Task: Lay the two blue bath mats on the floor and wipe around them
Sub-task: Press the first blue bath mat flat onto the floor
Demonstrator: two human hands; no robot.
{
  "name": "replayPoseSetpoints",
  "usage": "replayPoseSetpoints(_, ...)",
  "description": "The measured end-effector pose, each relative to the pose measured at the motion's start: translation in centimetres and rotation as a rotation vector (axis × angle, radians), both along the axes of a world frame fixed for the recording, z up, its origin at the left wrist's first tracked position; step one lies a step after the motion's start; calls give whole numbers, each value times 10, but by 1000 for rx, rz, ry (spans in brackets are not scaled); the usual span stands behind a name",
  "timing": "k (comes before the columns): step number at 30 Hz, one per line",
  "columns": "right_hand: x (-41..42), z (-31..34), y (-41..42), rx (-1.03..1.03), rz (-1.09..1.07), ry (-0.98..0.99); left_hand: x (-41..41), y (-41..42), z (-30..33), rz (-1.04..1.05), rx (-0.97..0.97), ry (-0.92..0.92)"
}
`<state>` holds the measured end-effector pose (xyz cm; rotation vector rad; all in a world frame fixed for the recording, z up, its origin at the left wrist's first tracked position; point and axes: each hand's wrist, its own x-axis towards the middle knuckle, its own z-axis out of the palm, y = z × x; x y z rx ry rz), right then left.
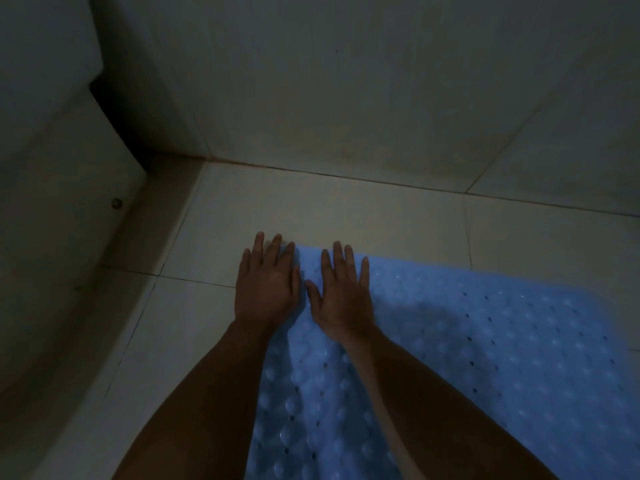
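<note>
A light blue bath mat (485, 341) with round bumps and small holes lies flat on the pale tiled floor (311, 209), filling the lower right of the head view. My left hand (266, 285) rests palm down on the mat's far left corner, fingers spread and partly over the tile. My right hand (341, 296) lies flat beside it on the mat, fingers apart. Neither hand holds anything. Only one mat is in view, and my forearms cover part of it.
A tiled wall (381, 98) rises just beyond the mat's far edge. At the left stands a pale curved fixture base (62, 220) with a small bolt (116, 203). A strip of bare tile runs between the mat and that base. The room is dim.
</note>
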<state>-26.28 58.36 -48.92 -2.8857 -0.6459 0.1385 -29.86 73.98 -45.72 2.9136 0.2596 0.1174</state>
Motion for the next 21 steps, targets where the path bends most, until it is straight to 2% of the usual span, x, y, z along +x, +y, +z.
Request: replayPoseSetpoints(21,-2,3,-2,54,-3,16,1,11,0,75,25,32)
